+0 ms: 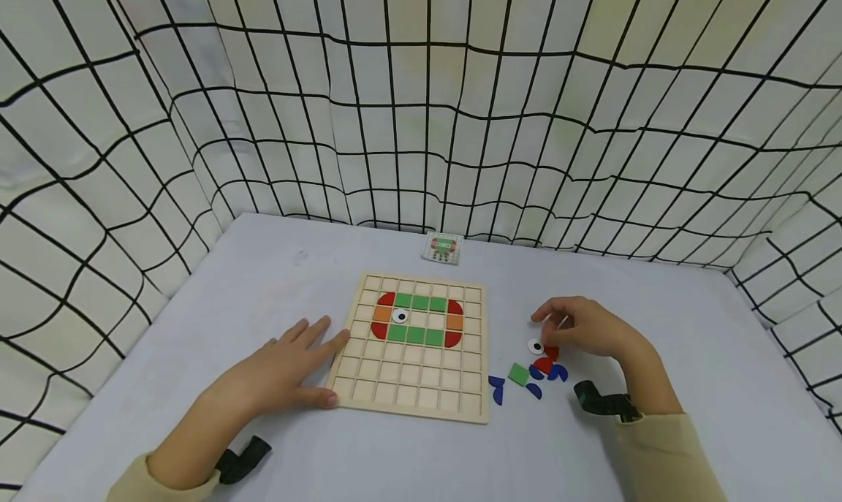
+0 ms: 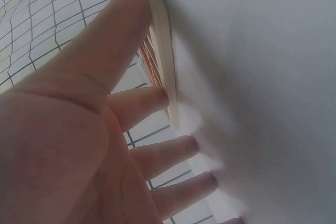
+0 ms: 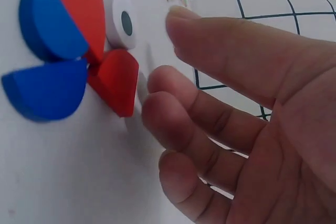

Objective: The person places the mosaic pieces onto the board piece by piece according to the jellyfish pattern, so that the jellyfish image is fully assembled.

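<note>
A square wooden grid board [image 1: 408,403] lies on the table, with green, red and orange tiles in a ring and a round eye piece [image 1: 400,316] inside it. My left hand [image 1: 283,370] is spread at the board's left side, thumb and index fingertip at its edge. To the right of the board, my right hand [image 1: 585,326] hovers over loose pieces, fingers bent and apart from the thumb, nothing between them. Under its fingertips are a white eye piece [image 3: 120,22] and a red quarter-round piece [image 3: 116,80]. Blue half-round pieces [image 3: 50,90] lie beside them.
A green square tile [image 1: 518,374] and several more blue pieces lie between the board and my right hand. Behind the board is a small picture card [image 1: 442,248] with a similar coloured figure. Black netting over white cloth [image 1: 427,122] encloses the table's back and sides.
</note>
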{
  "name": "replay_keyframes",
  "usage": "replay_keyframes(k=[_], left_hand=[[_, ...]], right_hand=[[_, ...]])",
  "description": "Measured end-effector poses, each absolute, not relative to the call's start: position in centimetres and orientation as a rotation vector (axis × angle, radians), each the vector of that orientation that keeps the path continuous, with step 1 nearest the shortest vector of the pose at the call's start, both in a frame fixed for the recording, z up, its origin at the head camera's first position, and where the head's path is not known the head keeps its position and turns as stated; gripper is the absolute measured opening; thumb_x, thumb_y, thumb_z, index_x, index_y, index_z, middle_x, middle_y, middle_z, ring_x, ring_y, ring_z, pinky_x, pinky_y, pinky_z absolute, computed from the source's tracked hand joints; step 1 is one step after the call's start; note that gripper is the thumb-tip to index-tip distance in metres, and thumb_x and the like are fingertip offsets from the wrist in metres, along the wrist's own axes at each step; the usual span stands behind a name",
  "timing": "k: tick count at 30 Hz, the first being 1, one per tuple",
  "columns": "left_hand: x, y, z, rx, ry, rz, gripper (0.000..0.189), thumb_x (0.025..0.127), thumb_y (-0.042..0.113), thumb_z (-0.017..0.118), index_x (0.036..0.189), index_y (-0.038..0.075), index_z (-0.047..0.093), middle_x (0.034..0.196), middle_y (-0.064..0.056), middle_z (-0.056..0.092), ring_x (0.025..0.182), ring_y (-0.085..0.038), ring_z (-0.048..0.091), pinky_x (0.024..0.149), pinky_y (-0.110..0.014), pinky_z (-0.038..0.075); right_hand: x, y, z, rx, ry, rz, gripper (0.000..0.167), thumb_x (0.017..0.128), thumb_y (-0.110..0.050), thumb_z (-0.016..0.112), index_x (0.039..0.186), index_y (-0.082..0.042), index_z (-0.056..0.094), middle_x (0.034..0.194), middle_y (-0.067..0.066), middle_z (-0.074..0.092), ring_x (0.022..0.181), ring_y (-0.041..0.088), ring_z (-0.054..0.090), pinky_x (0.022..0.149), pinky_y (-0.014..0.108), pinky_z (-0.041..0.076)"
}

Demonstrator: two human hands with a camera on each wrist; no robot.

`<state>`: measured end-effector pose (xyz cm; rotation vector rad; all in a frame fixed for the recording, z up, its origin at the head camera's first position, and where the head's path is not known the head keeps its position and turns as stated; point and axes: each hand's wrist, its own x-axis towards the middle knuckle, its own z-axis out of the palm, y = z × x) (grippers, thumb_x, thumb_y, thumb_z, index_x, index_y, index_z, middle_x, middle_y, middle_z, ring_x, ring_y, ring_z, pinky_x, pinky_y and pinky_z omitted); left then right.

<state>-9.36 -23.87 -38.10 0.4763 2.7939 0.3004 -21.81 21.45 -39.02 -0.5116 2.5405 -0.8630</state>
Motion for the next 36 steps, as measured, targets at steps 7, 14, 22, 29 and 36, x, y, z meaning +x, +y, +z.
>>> replay_keyframes(k=[7,14,22,29,36], left_hand=[[-9.3,-23.8,-38.0,0.478,2.790,0.293,0.094,0.080,0.064,0.070,0.155,0.019,0.038,0.160,-0.023,0.028,0.143,-0.055,0.025,0.101,-0.074,0.034],[-9.3,-23.7,-37.9,0.483,2.791,0.290,0.094,0.080,0.063,0.071,0.155,0.018,0.038,0.160,-0.024,0.028,0.142,-0.056,0.026,0.100,-0.074,0.035],[-9.2,-23.5,-37.7,0.468,2.781,0.296,0.093,0.080,0.062,0.072,0.155,0.018,0.038,0.160,-0.023,0.028,0.143,-0.055,0.025,0.101,-0.074,0.034],[-9.3,-23.6,-37.8,0.463,2.779,0.297,0.094,0.079,0.062,0.072,0.155,0.018,0.038,0.160,-0.024,0.028,0.143,-0.056,0.025,0.101,-0.074,0.034],[-9.3,-23.7,-37.9,0.472,2.786,0.288,0.094,0.080,0.063,0.072,0.155,0.018,0.038,0.160,-0.024,0.028,0.142,-0.056,0.026,0.101,-0.074,0.034]], right_hand=[[-21.8,21.3,-39.5,-0.488,2.512,-0.838,0.030,0.085,-0.024,0.080,0.111,-0.014,0.070,0.088,0.003,0.061,0.082,0.021,0.056,0.072,0.034,0.047],[-21.8,20.8,-39.9,-0.505,2.484,-0.835,0.023,0.083,-0.020,0.081,0.102,-0.014,0.068,0.080,0.004,0.057,0.077,0.021,0.055,0.068,0.034,0.045],[-21.7,20.3,-40.2,-0.513,2.483,-0.850,0.019,0.084,-0.017,0.079,0.099,-0.013,0.067,0.073,0.003,0.057,0.069,0.020,0.056,0.065,0.034,0.047],[-21.7,19.9,-40.4,-0.530,2.504,-0.831,0.020,0.084,-0.017,0.079,0.095,-0.014,0.063,0.077,0.003,0.056,0.073,0.020,0.056,0.066,0.034,0.048],[-21.7,19.4,-40.5,-0.535,2.480,-0.881,0.015,0.087,-0.016,0.075,0.095,-0.016,0.062,0.083,0.003,0.063,0.076,0.021,0.059,0.067,0.034,0.053]])
